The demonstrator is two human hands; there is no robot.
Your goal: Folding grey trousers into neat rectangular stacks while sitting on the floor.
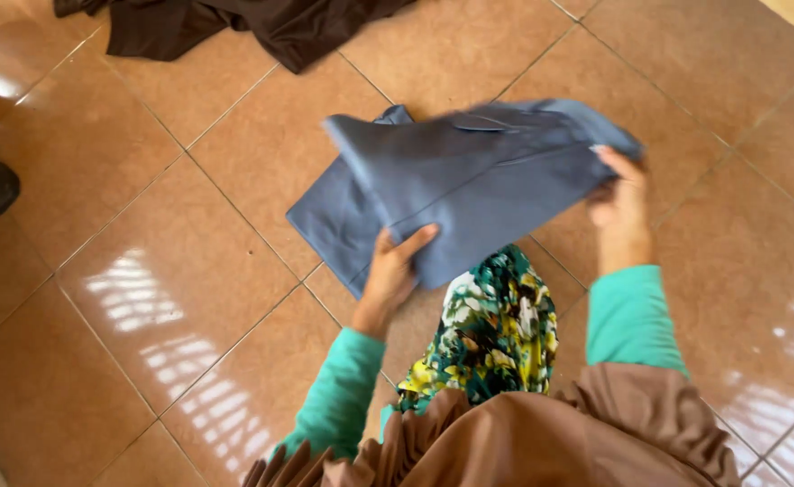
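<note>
I see both hands gripping blue-grey garment [469, 180], held above tiled floor [144, 271], centre of scene. Left hand [390, 275] pinches near lower edge, thumb on top; right hand [618, 203] clamps right corner, keeping fold together. Dark brown cloth [234, 25] lies far left.

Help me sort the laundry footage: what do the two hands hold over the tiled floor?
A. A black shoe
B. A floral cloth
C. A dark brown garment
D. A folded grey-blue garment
D: the left hand grips the lower edge and the right hand the far end of the grey-blue garment, while the dark brown garment lies apart on the tiled floor.
</note>
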